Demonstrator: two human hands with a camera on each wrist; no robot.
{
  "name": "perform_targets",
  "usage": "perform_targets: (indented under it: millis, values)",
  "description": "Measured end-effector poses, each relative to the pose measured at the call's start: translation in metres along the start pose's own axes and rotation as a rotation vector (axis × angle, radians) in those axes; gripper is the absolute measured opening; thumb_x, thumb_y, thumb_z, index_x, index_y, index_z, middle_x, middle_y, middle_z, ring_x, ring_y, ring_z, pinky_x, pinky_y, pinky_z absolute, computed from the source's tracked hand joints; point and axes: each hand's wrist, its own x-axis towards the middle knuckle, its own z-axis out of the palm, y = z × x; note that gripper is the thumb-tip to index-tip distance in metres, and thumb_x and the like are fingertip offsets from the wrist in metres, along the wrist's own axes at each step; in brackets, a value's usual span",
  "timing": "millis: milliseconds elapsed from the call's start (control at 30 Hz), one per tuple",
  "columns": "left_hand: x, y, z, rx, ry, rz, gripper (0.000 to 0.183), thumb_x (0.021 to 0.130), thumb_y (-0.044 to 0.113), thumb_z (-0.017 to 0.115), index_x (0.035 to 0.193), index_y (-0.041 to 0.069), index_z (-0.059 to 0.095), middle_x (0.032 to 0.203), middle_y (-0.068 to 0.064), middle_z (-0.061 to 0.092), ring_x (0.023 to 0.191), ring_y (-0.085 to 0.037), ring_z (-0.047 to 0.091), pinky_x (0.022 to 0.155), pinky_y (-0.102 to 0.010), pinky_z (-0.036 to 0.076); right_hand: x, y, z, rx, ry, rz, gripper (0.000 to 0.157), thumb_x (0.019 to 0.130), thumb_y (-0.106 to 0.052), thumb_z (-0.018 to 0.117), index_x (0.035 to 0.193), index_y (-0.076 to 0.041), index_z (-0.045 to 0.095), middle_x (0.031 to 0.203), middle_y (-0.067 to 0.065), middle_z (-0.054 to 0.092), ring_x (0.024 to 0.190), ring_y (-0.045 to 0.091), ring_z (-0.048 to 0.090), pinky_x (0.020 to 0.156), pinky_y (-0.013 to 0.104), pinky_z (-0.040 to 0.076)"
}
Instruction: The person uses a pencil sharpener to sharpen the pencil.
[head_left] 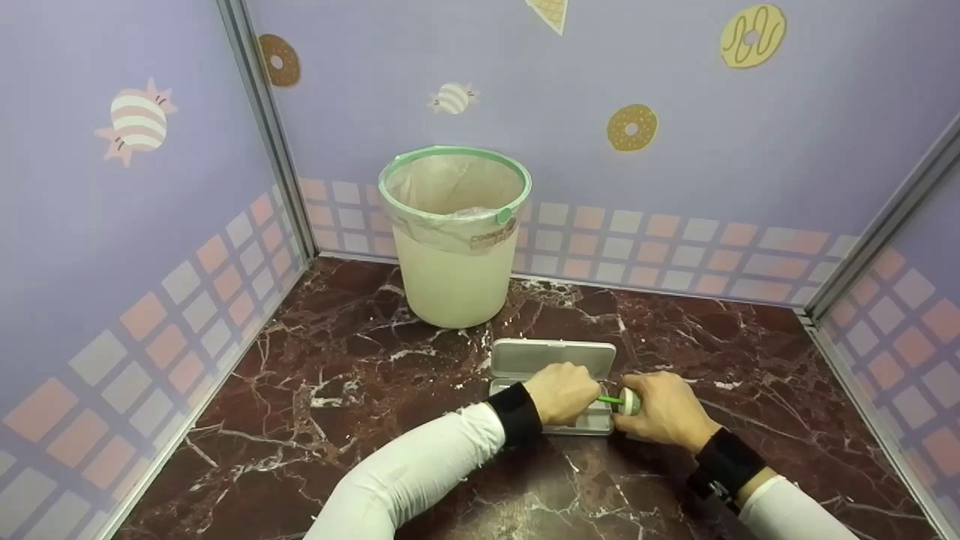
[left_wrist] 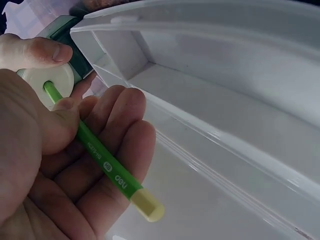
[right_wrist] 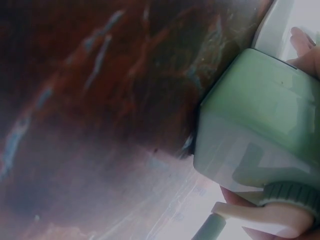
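A green pencil (left_wrist: 102, 156) with a pale yellow end lies across the curled fingers of my left hand (head_left: 564, 394), pinched under the thumb. Its far end goes into the round hole of a green and white crank pencil sharpener (right_wrist: 260, 115). My right hand (head_left: 666, 409) grips the sharpener's body. The crank handle (right_wrist: 265, 217) shows at the bottom of the right wrist view, and I cannot tell whether any finger touches it. Behind and below both hands lies an open white pencil case (head_left: 517, 358), its lid raised; the left hand hides part of its inside.
A pale bin (head_left: 454, 281) with a green rim and a plastic liner stands against the back wall, left of the pencil case. Dark red marbled tabletop (head_left: 360, 420) spreads around the hands. Patterned lilac panels (head_left: 525, 90) enclose it at the back and sides.
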Motion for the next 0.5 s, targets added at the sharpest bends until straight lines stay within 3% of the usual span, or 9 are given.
perform_targets:
  millis: [300, 500]
  values:
    - [-0.0028, -0.0016, 0.0025, 0.014, 0.008, 0.007, 0.003, 0.094, 0.019, 0.081, 0.092, 0.02, 0.079, 0.089, 0.0, 0.082, 0.079, -0.02, 0.081, 0.07, -0.033, 0.068, -0.0007, 0.0003, 0.0002, 0.002, -0.005, -0.007, 0.039, 0.069, -0.038, 0.091, 0.074, -0.027, 0.054, 0.062, -0.015, 0.052, 0.057, 0.006, 0.048, 0.053, 0.03, 0.039]
    - [-0.0047, -0.006, 0.0035, 0.008, 0.028, 0.01, 0.008, 0.09, 0.018, 0.085, 0.092, 0.02, 0.078, 0.089, -0.001, 0.081, 0.078, -0.022, 0.081, 0.069, -0.036, 0.068, 0.001, 0.001, -0.0003, 0.001, 0.005, -0.015, 0.039, 0.068, -0.038, 0.091, 0.074, -0.026, 0.054, 0.062, -0.014, 0.052, 0.057, 0.007, 0.048, 0.053, 0.03, 0.04]
